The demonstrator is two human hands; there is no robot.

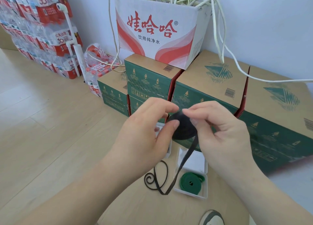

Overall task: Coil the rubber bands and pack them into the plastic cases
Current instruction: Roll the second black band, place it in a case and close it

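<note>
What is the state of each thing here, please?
Black band: partly coiled, tail trailing to the floor.
Plastic case: lid open.
Green band: coiled, inside that case.
Left hand: grips the coil.
Right hand: pinches the band.
White carton: top open.

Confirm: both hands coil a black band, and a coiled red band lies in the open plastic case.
Head view: the coiled band in the open plastic case is green, not red. The left hand and right hand do hold the black band.
</note>
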